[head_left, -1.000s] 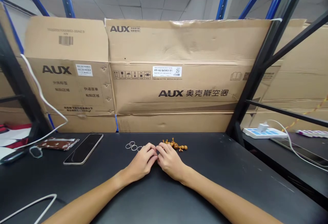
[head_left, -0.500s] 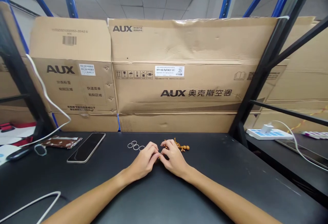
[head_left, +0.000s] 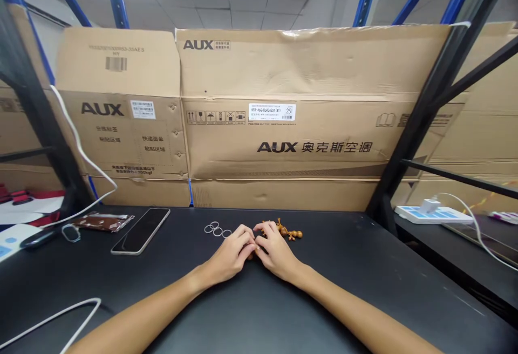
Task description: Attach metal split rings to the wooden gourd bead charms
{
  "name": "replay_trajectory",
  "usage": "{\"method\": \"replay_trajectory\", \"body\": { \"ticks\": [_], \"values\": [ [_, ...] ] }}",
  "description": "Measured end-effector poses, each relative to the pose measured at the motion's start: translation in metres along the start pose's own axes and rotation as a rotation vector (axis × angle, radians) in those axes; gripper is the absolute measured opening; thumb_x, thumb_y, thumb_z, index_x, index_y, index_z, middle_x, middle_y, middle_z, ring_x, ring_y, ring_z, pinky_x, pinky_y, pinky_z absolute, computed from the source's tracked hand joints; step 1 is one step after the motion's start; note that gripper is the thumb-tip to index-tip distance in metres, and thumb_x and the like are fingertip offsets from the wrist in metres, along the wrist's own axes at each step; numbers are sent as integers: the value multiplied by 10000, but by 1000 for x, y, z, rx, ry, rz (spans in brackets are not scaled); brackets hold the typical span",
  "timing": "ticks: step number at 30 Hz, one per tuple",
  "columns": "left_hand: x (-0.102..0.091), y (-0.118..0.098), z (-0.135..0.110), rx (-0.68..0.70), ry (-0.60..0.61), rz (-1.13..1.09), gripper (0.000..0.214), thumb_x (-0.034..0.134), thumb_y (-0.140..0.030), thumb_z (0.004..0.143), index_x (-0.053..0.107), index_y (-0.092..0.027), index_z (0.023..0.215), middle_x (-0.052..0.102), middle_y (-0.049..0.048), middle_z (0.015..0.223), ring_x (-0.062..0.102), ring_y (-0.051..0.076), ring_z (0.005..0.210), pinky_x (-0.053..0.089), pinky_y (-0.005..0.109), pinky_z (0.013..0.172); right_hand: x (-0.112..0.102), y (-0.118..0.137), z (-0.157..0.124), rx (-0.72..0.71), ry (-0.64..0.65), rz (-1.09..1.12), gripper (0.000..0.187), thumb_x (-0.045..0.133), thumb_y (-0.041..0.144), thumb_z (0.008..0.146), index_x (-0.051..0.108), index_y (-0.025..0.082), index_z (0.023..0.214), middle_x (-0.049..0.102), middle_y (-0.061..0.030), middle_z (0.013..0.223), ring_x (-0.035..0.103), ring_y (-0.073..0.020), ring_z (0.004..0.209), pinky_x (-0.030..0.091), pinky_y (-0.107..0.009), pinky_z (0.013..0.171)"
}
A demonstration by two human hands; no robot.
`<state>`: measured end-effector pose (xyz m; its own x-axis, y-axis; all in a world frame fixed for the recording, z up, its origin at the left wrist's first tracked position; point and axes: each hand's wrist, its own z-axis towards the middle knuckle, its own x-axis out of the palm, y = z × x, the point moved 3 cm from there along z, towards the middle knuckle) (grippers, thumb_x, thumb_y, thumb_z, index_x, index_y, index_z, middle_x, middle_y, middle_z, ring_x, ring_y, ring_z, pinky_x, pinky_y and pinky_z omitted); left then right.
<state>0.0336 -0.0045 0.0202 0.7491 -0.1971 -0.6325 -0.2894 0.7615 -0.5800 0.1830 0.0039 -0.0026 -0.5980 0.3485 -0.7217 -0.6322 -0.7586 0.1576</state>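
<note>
Head camera is showing one left hand (head_left: 231,254) and one right hand (head_left: 279,257) meeting, their curled fingers pinching one small brown piece (head_left: 250,256) between them, low over the black tabletop (head_left: 259,311). Fingers are hiding most of it, leaving its shape unclear. Four thin silvery rings (head_left: 213,230) are lying beyond the left hand; glossy, knobby figures (head_left: 284,231), too bunched to count, are lying beyond the right. One phone (head_left: 141,231) is resting farther left.

Golden-brown trinkets (head_left: 284,231), silvery rings (head_left: 213,230), black table (head_left: 259,311)
</note>
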Motion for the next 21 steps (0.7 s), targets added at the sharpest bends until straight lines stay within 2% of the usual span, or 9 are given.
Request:
{"method": "replay_trajectory", "body": {
  "ticks": [2, 6, 13, 17, 21],
  "values": [
    [0, 1, 0, -14, 0, -10, 204, 353, -246, 968, 492, -187, 830, 493, 56, 979, 511, 130, 721, 463, 272, 698, 1, 0, -1, -28, 0, -16, 145, 527, 130, 855, 606, 185, 747, 530, -97, 1079, 441, -251, 1019, 445, -462, 904],
    [0, 2, -1, -10, -44, 35, 213, 356, -251, 966, 494, -189, 816, 502, 57, 964, 524, 154, 795, 453, 297, 770, 0, 3, 0, -33, -22, -53, 149, 552, 141, 839, 599, 182, 705, 547, -103, 1068, 438, -260, 1009, 442, -471, 900],
    [-4, 3, 1, -43, -115, 53, 244, 364, -269, 970, 507, -185, 791, 509, 47, 916, 523, 154, 784, 442, 289, 763, -1, -2, 2, 158, -7, 126, 253, 536, 157, 875, 582, 184, 627, 569, -68, 986, 490, -211, 947, 456, -414, 871],
    [-4, 2, 1, -52, -74, 5, 242, 390, -290, 965, 547, -180, 816, 515, 49, 944, 535, 140, 758, 457, 273, 743, -1, -7, 2, 210, -3, 152, 215, 547, 175, 876, 587, 187, 665, 568, -68, 987, 496, -212, 931, 446, -438, 881],
    [-4, 1, 1, -60, -57, -28, 252, 399, -310, 962, 576, -179, 841, 512, 52, 970, 550, 132, 742, 471, 271, 732, 1, -7, 1, 199, 24, 142, 245, 524, 175, 895, 601, 186, 662, 568, -70, 996, 491, -207, 940, 456, -408, 861]
  ]
}}
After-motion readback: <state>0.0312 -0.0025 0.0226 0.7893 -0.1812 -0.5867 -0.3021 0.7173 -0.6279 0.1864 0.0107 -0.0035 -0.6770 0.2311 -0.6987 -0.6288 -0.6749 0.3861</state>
